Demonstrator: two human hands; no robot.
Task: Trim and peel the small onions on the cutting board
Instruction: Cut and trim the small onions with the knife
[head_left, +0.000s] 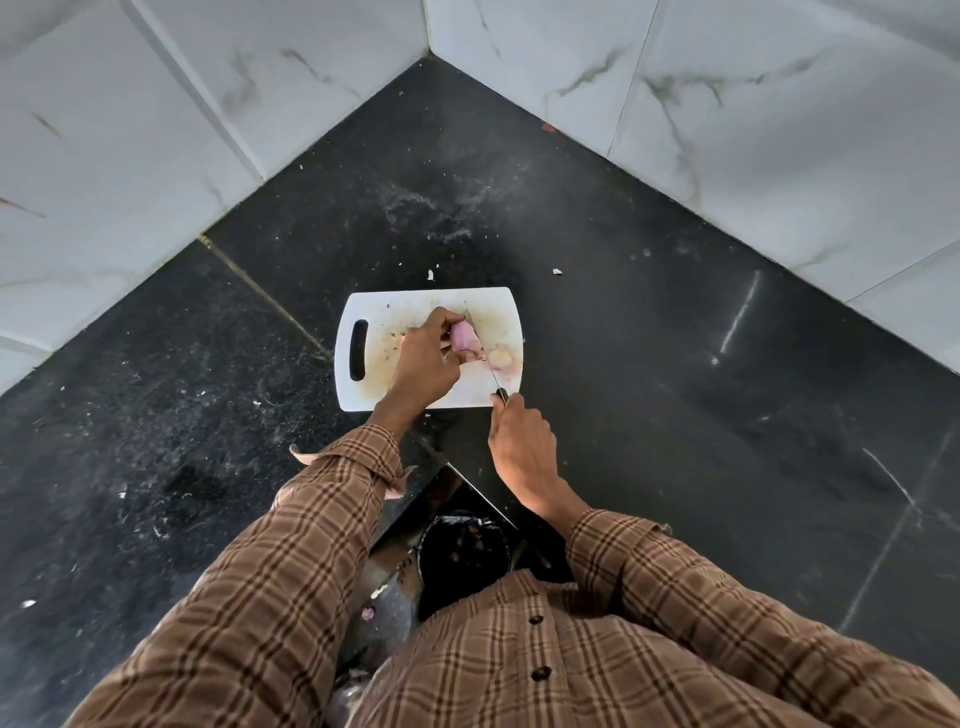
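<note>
A white cutting board (374, 306) with a handle slot on its left lies on the black counter. My left hand (423, 358) pinches a small pink onion (462, 336) on the board. My right hand (519, 447) grips the dark handle of a knife (485, 364). Its thin blade runs up across the board just right of the onion, at the onion's end. A pale yellowish piece (501, 357) with pinkish skin scraps lies right of the blade. Small bits of peel dot the board.
The black stone counter (675, 338) sits in a corner of white marble-tiled walls (727, 104). Small skin scraps (557, 272) lie behind the board. A dark round bin (462, 545) with peels stands below the counter edge, near my body.
</note>
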